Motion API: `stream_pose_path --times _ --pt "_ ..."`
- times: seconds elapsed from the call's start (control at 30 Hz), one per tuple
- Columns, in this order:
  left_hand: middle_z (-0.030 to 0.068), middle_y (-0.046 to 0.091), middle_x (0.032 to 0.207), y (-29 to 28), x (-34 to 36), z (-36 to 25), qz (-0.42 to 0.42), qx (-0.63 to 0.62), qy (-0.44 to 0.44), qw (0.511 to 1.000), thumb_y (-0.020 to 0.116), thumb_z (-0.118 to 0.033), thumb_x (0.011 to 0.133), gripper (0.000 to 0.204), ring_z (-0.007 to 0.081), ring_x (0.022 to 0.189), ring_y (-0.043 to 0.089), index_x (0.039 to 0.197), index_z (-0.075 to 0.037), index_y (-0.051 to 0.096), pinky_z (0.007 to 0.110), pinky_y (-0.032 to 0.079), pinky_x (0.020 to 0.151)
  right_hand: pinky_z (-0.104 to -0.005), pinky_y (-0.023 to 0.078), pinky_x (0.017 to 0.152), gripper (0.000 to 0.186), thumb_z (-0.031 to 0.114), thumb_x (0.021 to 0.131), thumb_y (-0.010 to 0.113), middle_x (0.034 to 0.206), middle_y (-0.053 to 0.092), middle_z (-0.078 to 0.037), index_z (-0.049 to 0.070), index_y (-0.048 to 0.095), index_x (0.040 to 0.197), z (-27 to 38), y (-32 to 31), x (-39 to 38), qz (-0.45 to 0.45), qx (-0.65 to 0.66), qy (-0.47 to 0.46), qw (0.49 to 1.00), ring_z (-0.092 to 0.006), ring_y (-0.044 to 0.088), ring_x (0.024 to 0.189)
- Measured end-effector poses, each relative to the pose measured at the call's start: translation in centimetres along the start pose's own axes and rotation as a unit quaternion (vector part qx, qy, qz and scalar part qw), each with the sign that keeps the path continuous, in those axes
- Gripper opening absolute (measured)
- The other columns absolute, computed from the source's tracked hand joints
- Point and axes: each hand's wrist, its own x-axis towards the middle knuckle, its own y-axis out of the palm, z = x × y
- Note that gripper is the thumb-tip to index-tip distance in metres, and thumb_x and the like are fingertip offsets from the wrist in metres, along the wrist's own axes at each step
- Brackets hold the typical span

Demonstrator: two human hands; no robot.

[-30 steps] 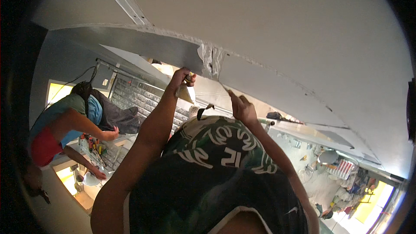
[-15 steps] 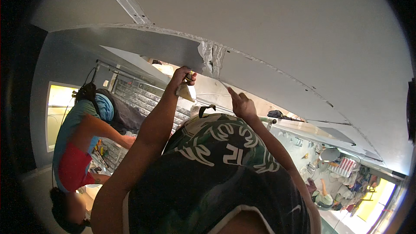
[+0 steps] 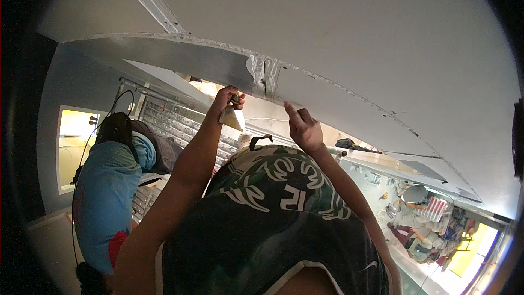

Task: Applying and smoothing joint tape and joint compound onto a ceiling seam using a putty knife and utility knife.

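My left hand [image 3: 231, 99] is closed round the handle of what looks like a putty knife [image 3: 233, 121], its pale, wedge-shaped blade hanging below the fist. Just under the lower edge of the grey board [image 3: 322, 101] is my right hand [image 3: 305, 130]. Its index finger stretches up to that edge while the other fingers are curled; whatever they grip is hidden. Between and above both hands, a joint in the board carries a whitish filler patch [image 3: 264, 75] with a dark gap down its middle.
A filled seam [image 3: 147, 0] crosses the ceiling [image 3: 327, 16] overhead. At left a person in a blue shirt [image 3: 106, 191] bends beside metal scaffolding [image 3: 172, 123]. Far below right, another person [image 3: 423, 243] is among a round basin [image 3: 415, 194] and scattered materials.
My right hand's index finger has risen to the board's edge, and the thin pale sliver at its tip no longer shows. The person at left has bent and turned their back.
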Motion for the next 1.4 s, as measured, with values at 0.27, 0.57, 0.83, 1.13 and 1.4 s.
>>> stream_pose_path --times 0.27,0.57,0.83,1.13,1.4 --pt "0.0148 0.062 0.082 -1.6 2.3 -0.8 -0.007 0.058 0.024 0.998 0.055 -0.021 0.089 0.023 0.0225 0.063 0.06 0.096 0.001 0.058 0.036 0.049 0.053 -0.0425 0.059 0.058 0.058 0.002 0.09 0.062 0.084 0.064 -0.016 0.017 0.052 0.145 -1.4 1.6 -6.1 0.135 0.062 0.082 0.986 -0.0302 0.068 0.067" --pt "0.0125 0.061 0.076 -1.0 0.2 -1.2 -0.004 0.038 0.001 0.999 0.059 -0.03 0.086 0.039 0.0226 0.063 0.058 0.096 0.008 0.062 0.035 0.049 0.058 -0.0419 0.055 0.053 0.05 0.001 0.088 0.065 0.081 0.063 -0.012 0.016 0.062 0.135 1.2 0.8 1.3 0.043 0.034 0.006 0.998 -0.0299 0.064 0.061" --pt "0.0122 0.062 0.082 -0.8 0.0 -1.1 0.01 0.001 -0.002 1.0 0.058 -0.023 0.086 0.024 0.0209 0.064 0.061 0.092 0.0 0.058 0.034 0.049 0.053 -0.0417 0.055 0.052 0.058 0.001 0.088 0.064 0.084 0.061 -0.011 0.018 0.055 0.143 1.3 2.4 0.5 0.071 0.001 0.011 0.997 -0.0289 0.065 0.063" --pt "0.0115 0.062 0.077 -1.6 0.3 -0.6 0.008 0.029 0.01 0.999 0.058 -0.031 0.087 0.039 0.0211 0.063 0.058 0.096 0.006 0.062 0.034 0.048 0.058 -0.0457 0.056 0.054 0.063 0.004 0.089 0.063 0.088 0.059 -0.014 0.02 0.048 0.148 0.9 3.0 0.0 0.076 0.021 0.038 0.996 -0.0329 0.065 0.066" --pt "0.0117 0.062 0.079 -0.5 -0.1 -0.6 -0.048 0.006 0.037 0.998 0.062 -0.028 0.086 0.035 0.0206 0.064 0.06 0.093 0.006 0.061 0.035 0.05 0.055 -0.0485 0.056 0.056 0.062 0.003 0.09 0.06 0.087 0.058 -0.015 0.021 0.046 0.149 1.1 3.6 -0.4 0.101 0.004 0.064 0.993 -0.0362 0.064 0.065"
